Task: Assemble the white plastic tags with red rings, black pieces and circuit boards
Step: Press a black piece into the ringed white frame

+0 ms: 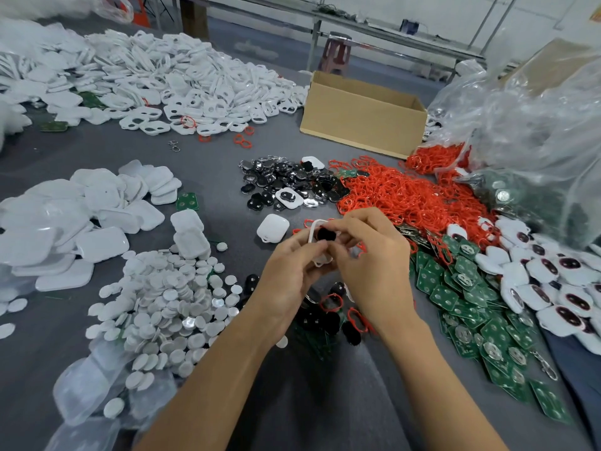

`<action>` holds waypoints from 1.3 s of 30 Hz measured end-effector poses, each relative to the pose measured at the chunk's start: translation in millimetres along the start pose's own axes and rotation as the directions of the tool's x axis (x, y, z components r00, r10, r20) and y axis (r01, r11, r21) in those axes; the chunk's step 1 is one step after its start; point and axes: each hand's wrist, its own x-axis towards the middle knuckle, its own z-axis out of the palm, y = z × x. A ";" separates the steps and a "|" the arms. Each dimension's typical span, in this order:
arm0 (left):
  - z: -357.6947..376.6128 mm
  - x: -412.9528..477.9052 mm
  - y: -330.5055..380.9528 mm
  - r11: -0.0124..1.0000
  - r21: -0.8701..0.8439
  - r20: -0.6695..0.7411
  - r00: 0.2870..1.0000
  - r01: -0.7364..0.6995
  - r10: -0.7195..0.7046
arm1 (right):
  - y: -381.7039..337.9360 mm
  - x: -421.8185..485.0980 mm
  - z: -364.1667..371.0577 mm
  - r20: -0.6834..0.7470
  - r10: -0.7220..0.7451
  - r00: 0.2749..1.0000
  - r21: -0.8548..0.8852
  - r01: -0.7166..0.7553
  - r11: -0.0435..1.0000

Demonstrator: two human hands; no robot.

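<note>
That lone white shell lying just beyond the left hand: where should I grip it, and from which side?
Probably pinch the white shell across its opposite side edges from above: it lies flat, dome up, its rounded top offering little purchase.

I sit at a grey table (pixel 201 151) that runs far ahead. Past its far edge a red stool (pixel 335 55) stands on grey floor (pixel 260 43), near a long metal bench (pixel 383 30). A white wall (pixel 536 8) closes the back, evenly lit
</note>
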 end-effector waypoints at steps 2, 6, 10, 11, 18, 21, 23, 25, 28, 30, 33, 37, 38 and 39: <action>-1.4 0.9 -2.7 0.998 0.065 -0.003 1.000 -0.025 0.025 | 1.4 -0.8 -0.3 -0.006 -0.008 1.000 -0.014 0.008 1.000; -1.3 1.5 -5.5 0.979 0.192 -0.015 0.997 -0.065 0.069 | -0.8 -1.9 -0.9 0.024 0.083 0.996 -0.036 -0.082 0.996; -0.8 0.3 -5.5 0.965 0.252 -0.058 0.994 -0.074 0.092 | -1.7 -0.7 -1.5 0.041 0.064 0.997 -0.017 -0.063 0.998; -0.8 0.2 -5.5 0.966 0.249 -0.067 0.994 -0.071 0.090 | -1.3 -0.1 -2.1 0.050 0.036 0.998 -0.014 -0.035 0.999; -5.7 2.6 -7.3 0.959 0.267 -0.188 0.972 -0.090 0.143 | -4.9 5.8 -7.4 0.140 0.140 0.980 0.201 -0.166 0.965; -6.6 1.4 -6.1 0.915 0.374 -0.225 0.942 -0.153 0.249 | -6.7 7.2 -9.0 0.185 0.266 0.946 0.251 -0.307 0.918; -7.7 0.6 -5.8 0.777 0.585 -0.202 0.885 -0.234 0.419 | -11.4 7.5 -8.7 0.193 0.271 0.943 0.199 -0.308 0.930; -6.4 -1.5 -4.4 0.622 0.729 -0.155 0.818 -0.284 0.555 | -18.7 7.0 -7.3 0.199 0.221 0.955 0.148 -0.252 0.956; -3.1 -5.1 -4.3 0.541 0.774 -0.144 0.741 -0.329 0.656 | -29.2 2.8 -1.3 0.216 0.233 0.948 0.153 -0.269 0.951; -5.1 -6.6 -6.0 0.498 0.802 -0.121 0.725 -0.331 0.678 | -36.5 1.1 0.6 0.215 0.286 0.934 0.238 -0.334 0.912; -8.1 -8.4 -6.9 0.443 0.826 -0.027 0.760 -0.349 0.649 | -39.6 0.2 2.5 0.199 0.400 0.895 0.412 -0.447 0.794; -3.0 -8.3 -6.3 0.677 0.629 -0.036 0.855 -0.383 0.518 | -25.7 3.5 -0.9 0.186 0.520 0.834 0.505 -0.535 0.678; -2.8 -6.9 -5.1 0.768 0.523 -0.082 0.875 -0.369 0.477 | -21.7 4.7 -3.3 0.220 0.531 0.819 0.528 -0.557 0.641; -3.7 -5.3 -3.6 0.830 0.436 -0.133 0.888 -0.347 0.441 | -18.2 5.6 -5.8 0.268 0.531 0.804 0.553 -0.579 0.599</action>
